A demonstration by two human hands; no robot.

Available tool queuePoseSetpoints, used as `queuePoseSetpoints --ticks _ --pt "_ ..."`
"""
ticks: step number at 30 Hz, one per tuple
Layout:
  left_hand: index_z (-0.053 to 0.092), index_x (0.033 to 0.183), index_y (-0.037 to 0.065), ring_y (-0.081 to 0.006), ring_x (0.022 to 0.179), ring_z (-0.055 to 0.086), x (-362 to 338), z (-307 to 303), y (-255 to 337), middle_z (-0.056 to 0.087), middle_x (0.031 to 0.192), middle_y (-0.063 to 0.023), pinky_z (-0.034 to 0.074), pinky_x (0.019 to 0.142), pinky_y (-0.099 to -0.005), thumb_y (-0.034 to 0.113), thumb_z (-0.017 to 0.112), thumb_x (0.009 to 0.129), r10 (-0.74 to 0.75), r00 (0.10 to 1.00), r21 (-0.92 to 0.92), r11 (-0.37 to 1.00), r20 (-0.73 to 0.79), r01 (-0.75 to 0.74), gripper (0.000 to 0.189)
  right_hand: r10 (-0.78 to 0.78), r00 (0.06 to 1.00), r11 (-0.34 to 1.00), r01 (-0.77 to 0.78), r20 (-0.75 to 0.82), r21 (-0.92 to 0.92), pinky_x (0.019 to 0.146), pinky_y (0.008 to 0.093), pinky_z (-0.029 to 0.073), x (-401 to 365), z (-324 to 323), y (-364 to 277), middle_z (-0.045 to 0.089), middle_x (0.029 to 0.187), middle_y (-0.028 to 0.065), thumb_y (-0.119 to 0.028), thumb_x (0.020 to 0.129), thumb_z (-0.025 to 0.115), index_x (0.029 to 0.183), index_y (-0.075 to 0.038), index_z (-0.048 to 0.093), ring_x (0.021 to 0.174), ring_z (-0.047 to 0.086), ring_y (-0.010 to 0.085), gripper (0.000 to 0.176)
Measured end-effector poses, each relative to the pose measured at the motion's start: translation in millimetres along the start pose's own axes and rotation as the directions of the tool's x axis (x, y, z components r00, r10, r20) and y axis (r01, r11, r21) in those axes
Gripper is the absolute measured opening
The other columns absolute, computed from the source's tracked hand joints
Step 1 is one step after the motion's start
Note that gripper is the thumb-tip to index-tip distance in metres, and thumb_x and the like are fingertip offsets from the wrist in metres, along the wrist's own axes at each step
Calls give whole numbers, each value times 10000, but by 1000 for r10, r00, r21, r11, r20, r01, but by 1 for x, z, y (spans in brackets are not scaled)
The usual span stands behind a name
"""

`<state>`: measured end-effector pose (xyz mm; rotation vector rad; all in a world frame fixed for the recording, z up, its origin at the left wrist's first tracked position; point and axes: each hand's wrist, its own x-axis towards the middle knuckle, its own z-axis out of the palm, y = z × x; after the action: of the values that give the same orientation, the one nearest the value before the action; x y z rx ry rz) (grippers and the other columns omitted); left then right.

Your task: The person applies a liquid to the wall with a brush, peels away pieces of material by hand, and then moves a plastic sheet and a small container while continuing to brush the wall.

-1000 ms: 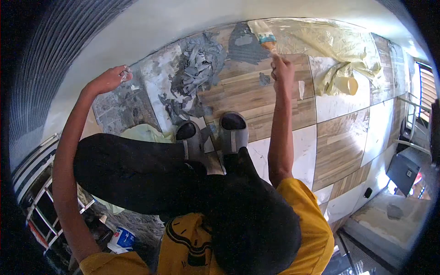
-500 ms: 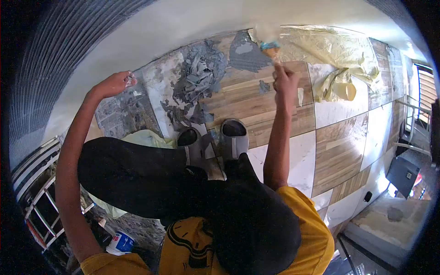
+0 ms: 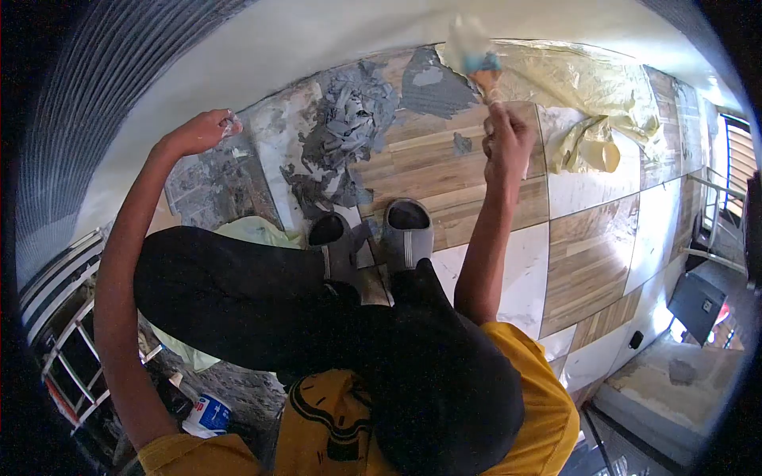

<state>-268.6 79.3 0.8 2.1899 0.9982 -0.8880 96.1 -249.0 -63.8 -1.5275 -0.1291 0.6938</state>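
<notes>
My right hand (image 3: pixel 506 143) is closed round the handle of a paintbrush (image 3: pixel 483 73). The brush has an orange-brown handle and a blue band, and its pale bristles are smeared by motion against the lower part of the off-white wall (image 3: pixel 341 40). Out to the left, my left hand (image 3: pixel 200 132) is closed near the wall's foot on a small whitish thing that I cannot make out. Between the hands, a heap of grey torn scraps (image 3: pixel 349 119) lies along the wall. A grey torn sheet (image 3: pixel 432 89) lies just left of the brush.
Yellowish plastic sheeting (image 3: pixel 567 75) runs along the wall on the right, with a roll of tape (image 3: pixel 607 156) at its edge. My grey slippers (image 3: pixel 409 230) rest on wood-look and white tiles. A white and blue tub (image 3: pixel 209 416) stands lower left, near a metal ladder (image 3: pixel 79 361).
My right hand and the brush have moved slightly right, and the bristles are higher up the wall. My left hand has barely shifted, with its grip unchanged.
</notes>
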Motion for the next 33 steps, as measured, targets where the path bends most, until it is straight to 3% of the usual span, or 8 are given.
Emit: queuePoseSetpoints --ticks 3,5,9,15,18,22,29,33 --pt "603 1092 0 -269 843 612 -3 0 -2 658 957 -179 480 782 -414 430 554 969 -31 1000 -30 999 -2 31 451 66 997 982 -70 -30 -173 404 188 220 47 -1 73 451 618 -54 -211 917 644 882 -27 664 485 354 17 188" --pt "604 1088 4 -254 814 598 -3 1 -8 655 943 -170 481 754 -409 446 556 964 -7 1000 -5 1000 -21 7 461 -51 998 850 68 45 -522 512 296 343 73 7 98 527 652 5 -285 895 659 825 51 663 576 423 97 343" --pt "602 1087 3 -255 807 593 0 1 -13 652 933 -167 475 749 -411 447 548 969 -11 1000 -33 999 -21 10 463 -171 984 915 176 46 -363 500 274 320 64 44 55 513 652 -7 -276 908 645 825 25 664 572 397 79 312" --pt "602 1084 -5 -292 883 621 -6 3 -7 657 951 -185 480 831 -414 413 542 976 73 993 -24 997 -91 -76 436 -44 998 999 43 53 22 495 232 287 -8 14 -35 506 647 -21 -247 929 624 863 -14 689 563 361 54 251" --pt "603 1090 -9 -302 940 629 -10 -1 -5 662 996 -191 478 867 -415 387 553 972 54 993 30 998 -103 -51 416 28 998 998 -25 54 -62 486 258 310 7 -6 18 517 647 -10 -245 924 629 862 16 686 559 382 74 274" --pt "601 1120 -15 -303 965 632 -9 -3 -9 663 1041 -195 474 880 -414 331 544 981 -4 1000 -21 1000 -5 4 377 -219 972 769 223 80 -599 472 248 363 62 16 101 527 643 -28 -253 929 626 954 29 715 558 449 59 297" --pt "602 1133 -11 -299 969 636 -9 -6 3 668 1051 -188 473 878 -410 327 545 981 -34 999 -10 999 -4 34 374 -185 979 968 197 88 -156 557 273 369 -10 47 -17 501 641 -23 -215 929 605 829 69 621 598 399 80 301" --pt "606 1131 7 -303 977 637 -10 -3 -2 669 1062 -188 472 874 -408 352 555 970 -24 999 7 1000 -30 25 384 -269 963 962 270 20 -35 589 220 370 -27 17 -1 545 772 -17 -191 966 573 981 15 606 655 434 62 209"
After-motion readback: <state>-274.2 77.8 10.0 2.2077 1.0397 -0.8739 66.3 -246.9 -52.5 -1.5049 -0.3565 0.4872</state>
